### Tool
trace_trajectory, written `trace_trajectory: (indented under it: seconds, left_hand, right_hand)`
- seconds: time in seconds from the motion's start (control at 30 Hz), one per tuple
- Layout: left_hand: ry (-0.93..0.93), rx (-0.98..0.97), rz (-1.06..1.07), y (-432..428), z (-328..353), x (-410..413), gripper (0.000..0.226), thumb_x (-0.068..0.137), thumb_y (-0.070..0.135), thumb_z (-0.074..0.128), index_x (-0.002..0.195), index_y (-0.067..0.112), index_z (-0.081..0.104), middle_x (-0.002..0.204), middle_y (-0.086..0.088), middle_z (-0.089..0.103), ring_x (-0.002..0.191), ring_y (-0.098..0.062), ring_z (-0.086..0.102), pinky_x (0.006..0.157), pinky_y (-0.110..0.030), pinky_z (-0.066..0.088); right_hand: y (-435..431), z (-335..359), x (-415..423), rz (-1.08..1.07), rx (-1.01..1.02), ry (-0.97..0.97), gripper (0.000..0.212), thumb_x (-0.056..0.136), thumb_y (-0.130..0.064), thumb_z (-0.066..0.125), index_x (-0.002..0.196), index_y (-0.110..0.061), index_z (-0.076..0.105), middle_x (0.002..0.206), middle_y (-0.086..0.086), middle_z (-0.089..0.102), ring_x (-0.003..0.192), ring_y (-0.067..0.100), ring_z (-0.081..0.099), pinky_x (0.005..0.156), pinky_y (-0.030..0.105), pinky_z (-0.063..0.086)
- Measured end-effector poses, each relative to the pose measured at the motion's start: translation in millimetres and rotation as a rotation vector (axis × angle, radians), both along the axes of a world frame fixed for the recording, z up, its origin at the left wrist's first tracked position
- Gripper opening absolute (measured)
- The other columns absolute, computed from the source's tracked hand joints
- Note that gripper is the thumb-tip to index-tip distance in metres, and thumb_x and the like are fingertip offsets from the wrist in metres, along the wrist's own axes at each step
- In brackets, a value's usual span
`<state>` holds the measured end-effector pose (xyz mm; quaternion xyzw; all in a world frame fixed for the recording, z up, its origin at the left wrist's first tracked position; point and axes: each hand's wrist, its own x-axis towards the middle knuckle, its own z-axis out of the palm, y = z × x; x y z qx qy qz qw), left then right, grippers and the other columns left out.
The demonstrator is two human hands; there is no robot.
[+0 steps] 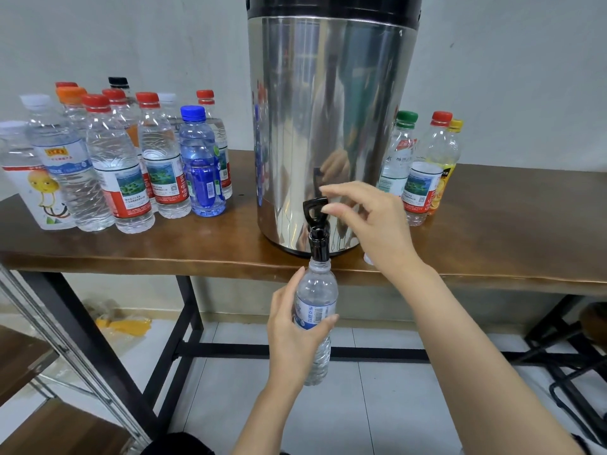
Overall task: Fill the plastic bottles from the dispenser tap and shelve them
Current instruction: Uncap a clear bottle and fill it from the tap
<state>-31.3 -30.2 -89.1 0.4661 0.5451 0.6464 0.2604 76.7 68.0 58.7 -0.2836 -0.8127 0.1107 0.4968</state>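
Note:
A tall steel dispenser (331, 126) stands on the brown table (197, 244), its black tap (318, 224) jutting over the front edge. My left hand (292, 330) grips an uncapped clear plastic bottle (317, 310) and holds its mouth right under the spout. My right hand (368, 221) hovers at the tap's black lever, fingertips loosely curved at it; whether they pinch it I cannot tell. A small white cap (368, 257) peeks out on the table behind my right wrist.
Several capped bottles (131, 165) crowd the table left of the dispenser. Three capped bottles (423, 172) stand to its right. A metal shelf frame (49, 323) with brown boards is at lower left. Black table legs (184, 339) and tiled floor lie below.

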Motion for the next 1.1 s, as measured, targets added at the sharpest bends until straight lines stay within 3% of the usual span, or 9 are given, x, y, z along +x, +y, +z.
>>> trace_trajectory:
  seconds: [0.2, 0.37, 0.47, 0.63, 0.77, 0.83, 0.93, 1.0, 1.1]
  left_hand:
    - [0.016, -0.015, 0.009, 0, -1, 0, 0.088, 0.067, 0.005, 0.088, 0.133, 0.047, 0.047, 0.124, 0.013, 0.052, 0.115, 0.002, 0.056, 0.087, -0.01, 0.048]
    - [0.033, -0.023, 0.013, -2, -3, 0, 0.087, 0.068, 0.004, 0.087, 0.14, 0.035, 0.049, 0.124, 0.01, 0.052, 0.114, 0.005, 0.055, 0.09, -0.009, 0.045]
    - [0.042, -0.034, 0.018, -4, -5, 2, 0.088, 0.067, 0.004, 0.088, 0.138, 0.038, 0.048, 0.124, 0.01, 0.052, 0.115, 0.004, 0.055, 0.091, -0.01, 0.045]
    - [0.025, -0.042, 0.031, -10, -9, 2, 0.088, 0.066, 0.004, 0.088, 0.133, 0.045, 0.048, 0.122, 0.011, 0.053, 0.113, 0.001, 0.057, 0.096, -0.023, 0.051]
    - [0.014, -0.035, 0.05, -19, -9, -3, 0.088, 0.066, 0.003, 0.088, 0.134, 0.044, 0.05, 0.122, 0.014, 0.053, 0.114, 0.0, 0.058, 0.098, -0.029, 0.051]
    - [0.016, -0.019, 0.062, -25, -6, -6, 0.088, 0.066, 0.002, 0.088, 0.133, 0.045, 0.05, 0.119, 0.017, 0.054, 0.112, 0.001, 0.058, 0.096, -0.024, 0.051]
    - [0.029, 0.01, 0.083, -33, 0, -14, 0.088, 0.065, 0.002, 0.088, 0.133, 0.045, 0.052, 0.117, 0.024, 0.053, 0.113, 0.0, 0.058, 0.093, -0.021, 0.05]
    - [0.052, 0.03, 0.092, -39, 7, -20, 0.088, 0.065, 0.002, 0.088, 0.133, 0.044, 0.052, 0.12, 0.022, 0.053, 0.115, 0.0, 0.058, 0.093, -0.019, 0.049]
    - [0.069, 0.065, 0.089, -48, 18, -28, 0.087, 0.065, 0.002, 0.088, 0.133, 0.044, 0.053, 0.124, 0.017, 0.053, 0.117, -0.003, 0.058, 0.096, -0.024, 0.051]
  right_hand:
    - [19, -20, 44, -0.283, -0.128, 0.047, 0.014, 0.09, -0.026, 0.069, 0.102, -0.018, 0.071, 0.1, -0.005, 0.069, 0.082, 0.01, 0.059, 0.077, 0.032, 0.052]
    - [34, -52, 58, -0.437, -0.402, -0.36, 0.039, 0.091, -0.035, 0.069, 0.123, -0.013, 0.064, 0.119, 0.007, 0.06, 0.107, 0.026, 0.055, 0.091, 0.041, 0.048]
    - [33, -61, 51, -0.444, -0.471, -0.553, 0.051, 0.092, -0.044, 0.064, 0.133, -0.016, 0.055, 0.126, 0.009, 0.053, 0.119, 0.029, 0.047, 0.093, 0.042, 0.045]
    - [37, -70, 42, -0.448, -0.439, -0.627, 0.036, 0.096, -0.036, 0.061, 0.124, -0.014, 0.061, 0.117, 0.01, 0.052, 0.114, 0.029, 0.047, 0.088, 0.043, 0.048]
    - [34, -69, 45, -0.397, -0.428, -0.563, 0.026, 0.096, -0.024, 0.062, 0.119, -0.011, 0.064, 0.114, 0.01, 0.055, 0.11, 0.029, 0.049, 0.09, 0.039, 0.045]
    - [26, -61, 49, -0.331, -0.366, -0.395, 0.024, 0.094, -0.018, 0.064, 0.118, -0.012, 0.066, 0.114, 0.008, 0.06, 0.106, 0.026, 0.053, 0.09, 0.036, 0.043]
    - [-4, -28, 46, -0.17, -0.271, -0.056, 0.02, 0.094, -0.013, 0.064, 0.112, -0.017, 0.068, 0.103, -0.007, 0.062, 0.086, 0.005, 0.054, 0.082, 0.019, 0.043]
    - [-29, -1, 38, -0.019, -0.271, 0.078, 0.02, 0.094, -0.009, 0.063, 0.111, -0.02, 0.067, 0.101, -0.006, 0.062, 0.083, 0.0, 0.053, 0.076, 0.012, 0.044]
    - [-64, 29, 20, 0.219, -0.272, 0.045, 0.026, 0.094, -0.006, 0.062, 0.113, -0.023, 0.066, 0.104, -0.006, 0.064, 0.092, 0.002, 0.056, 0.08, 0.017, 0.048]
